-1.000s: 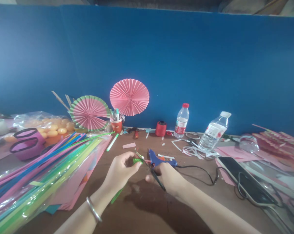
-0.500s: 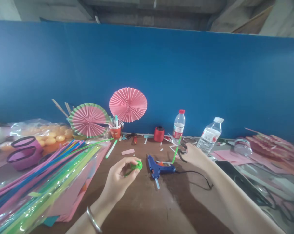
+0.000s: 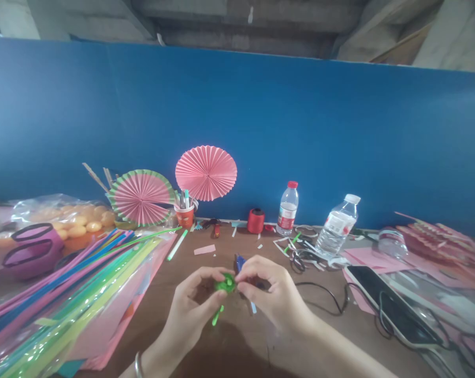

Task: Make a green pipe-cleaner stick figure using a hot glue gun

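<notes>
My left hand [image 3: 200, 299] pinches a small bright green coil [image 3: 226, 283] between thumb and fingers, over the middle of the table. A short green strip end [image 3: 217, 316] sticks out below it. My right hand [image 3: 271, 289] is closed, thumb and fingertips pinched at the coil's right edge; exactly what lies between them is hard to make out. Behind the right hand is a blue glue gun [image 3: 240, 261], mostly hidden, with a pale glue stick end [image 3: 254, 307] showing. Black-handled scissors [image 3: 298, 261] lie among paper scraps beyond the right hand.
At left lie bagged coloured pipe cleaners [image 3: 103, 283]. Pleated pink paper fans [image 3: 206, 173] stand behind, by a red pen cup [image 3: 185, 216]. Red thread spool [image 3: 256, 220], water bottles [image 3: 337, 223], a phone [image 3: 393, 304] and black cable [image 3: 328, 291] are further right.
My right hand has let go of the scissors at the back right and come to the green coil. The upright green strip there now lies low among the scraps. My left hand still holds the coil.
</notes>
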The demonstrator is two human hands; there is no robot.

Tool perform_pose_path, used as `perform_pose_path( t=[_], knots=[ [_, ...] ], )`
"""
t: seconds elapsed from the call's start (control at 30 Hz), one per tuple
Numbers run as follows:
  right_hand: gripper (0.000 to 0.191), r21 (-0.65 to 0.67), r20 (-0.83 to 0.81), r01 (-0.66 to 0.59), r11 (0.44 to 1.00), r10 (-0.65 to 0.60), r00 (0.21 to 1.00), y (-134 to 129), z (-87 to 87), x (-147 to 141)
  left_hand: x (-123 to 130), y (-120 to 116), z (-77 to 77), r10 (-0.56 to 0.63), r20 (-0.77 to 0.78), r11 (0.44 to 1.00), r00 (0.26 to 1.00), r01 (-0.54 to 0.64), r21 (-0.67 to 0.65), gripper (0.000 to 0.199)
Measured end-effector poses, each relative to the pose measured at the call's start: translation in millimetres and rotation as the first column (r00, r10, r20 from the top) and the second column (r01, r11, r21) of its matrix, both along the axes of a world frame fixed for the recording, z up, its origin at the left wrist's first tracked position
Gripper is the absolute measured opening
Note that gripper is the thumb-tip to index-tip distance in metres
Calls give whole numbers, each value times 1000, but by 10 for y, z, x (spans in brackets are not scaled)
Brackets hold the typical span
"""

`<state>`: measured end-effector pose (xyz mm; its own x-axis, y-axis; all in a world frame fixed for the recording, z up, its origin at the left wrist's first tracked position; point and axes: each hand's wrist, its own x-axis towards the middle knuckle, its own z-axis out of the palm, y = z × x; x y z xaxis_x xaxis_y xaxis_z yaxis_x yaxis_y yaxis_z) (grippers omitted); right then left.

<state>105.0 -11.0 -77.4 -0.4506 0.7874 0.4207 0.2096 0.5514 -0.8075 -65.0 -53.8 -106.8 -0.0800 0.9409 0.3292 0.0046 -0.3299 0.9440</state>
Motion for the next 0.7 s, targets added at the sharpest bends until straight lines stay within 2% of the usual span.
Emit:
perform_pose_path(
  t=[0.13, 0.47, 0.6, 0.7],
  knots=[
    [3, -181, -148, -6, 983, -21, 989, -54, -56, -143, -14, -19, -13, 15, -99, 998, 995, -8, 62, 9],
    [8, -334, -260, -147, 931, 59, 964, 60, -121, -130, -47, 0, -22, 71, -373, 982, 925, 0, 187, 13],
    [16, -443, -409, -281, 851, 87, 909, 56, -183, -136, -53, 2, -48, 49, -431, 981, 901, 37, 189, 17],
    [25, -521, -489, -344, 782, 57, 870, 42, -212, -152, -47, 3, -64, 35, -448, 977, 894, 64, 204, 20]
  ],
)
